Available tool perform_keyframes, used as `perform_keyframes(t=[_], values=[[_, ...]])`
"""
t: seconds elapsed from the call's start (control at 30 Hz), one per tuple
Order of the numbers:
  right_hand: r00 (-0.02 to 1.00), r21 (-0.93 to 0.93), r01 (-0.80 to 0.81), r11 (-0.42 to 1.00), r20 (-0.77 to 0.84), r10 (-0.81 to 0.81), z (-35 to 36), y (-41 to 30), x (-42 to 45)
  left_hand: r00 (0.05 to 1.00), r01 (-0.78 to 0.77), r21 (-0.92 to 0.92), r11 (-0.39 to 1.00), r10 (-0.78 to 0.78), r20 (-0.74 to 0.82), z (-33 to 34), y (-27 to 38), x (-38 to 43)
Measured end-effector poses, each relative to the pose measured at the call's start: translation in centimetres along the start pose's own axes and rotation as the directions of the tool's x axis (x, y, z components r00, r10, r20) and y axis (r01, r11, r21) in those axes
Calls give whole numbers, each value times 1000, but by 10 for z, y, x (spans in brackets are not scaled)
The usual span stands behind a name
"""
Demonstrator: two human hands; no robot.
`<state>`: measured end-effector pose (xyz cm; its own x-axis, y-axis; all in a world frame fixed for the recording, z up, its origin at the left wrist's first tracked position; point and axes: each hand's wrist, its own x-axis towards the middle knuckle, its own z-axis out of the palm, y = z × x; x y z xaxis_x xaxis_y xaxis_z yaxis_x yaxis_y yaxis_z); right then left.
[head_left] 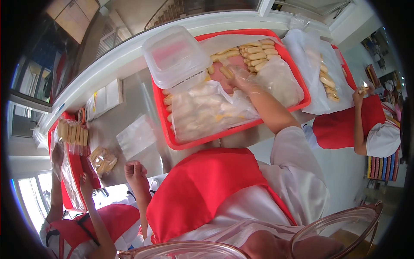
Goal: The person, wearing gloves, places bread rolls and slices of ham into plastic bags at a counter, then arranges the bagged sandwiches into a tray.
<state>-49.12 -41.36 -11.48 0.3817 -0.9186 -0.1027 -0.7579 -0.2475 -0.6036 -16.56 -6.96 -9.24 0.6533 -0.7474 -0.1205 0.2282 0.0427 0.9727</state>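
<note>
My right hand [242, 77], in a clear plastic glove, reaches into a red plastic tray [210, 140] of finger-shaped biscuits. One biscuit [226, 72] lies at its fingers above the pink bottom; whether they grip it is unclear. Stacked biscuits [257, 57] stand just beyond the hand. Clear plastic sheeting or bags [210, 110] cover biscuits along the near side, and more plastic [281, 82] lies at the right. A translucent lidded plastic box [176, 56] bearing writing rests over the tray's far left corner. My left hand [135, 170], curled with nothing visible in it, is beside my red apron, left of the tray.
Flat clear bags [136, 132] and a bagged biscuit pack [103, 161] lie on the metal table [132, 97]. At left, a co-worker's hands [85, 184] are by another red tray [72, 162] with packs. Right, another person [352, 126] stands near plastic-covered biscuits [327, 81].
</note>
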Motion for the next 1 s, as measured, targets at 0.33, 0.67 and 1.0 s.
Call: perform_keyframes(t=[0.33,0.67,1.0], values=[[972,526,-151,837,-76,223,20,27,20,994,-42,3,999,42,-104,-15,-1,7],[958,-180,-249,952,-189,215,2,14,24,995,-26,-3,1000,25,-96,-21,5,14],[984,-269,-107,957,-165,64,13,15,11,966,-120,-35,992,109,-234,-18,25,19]])
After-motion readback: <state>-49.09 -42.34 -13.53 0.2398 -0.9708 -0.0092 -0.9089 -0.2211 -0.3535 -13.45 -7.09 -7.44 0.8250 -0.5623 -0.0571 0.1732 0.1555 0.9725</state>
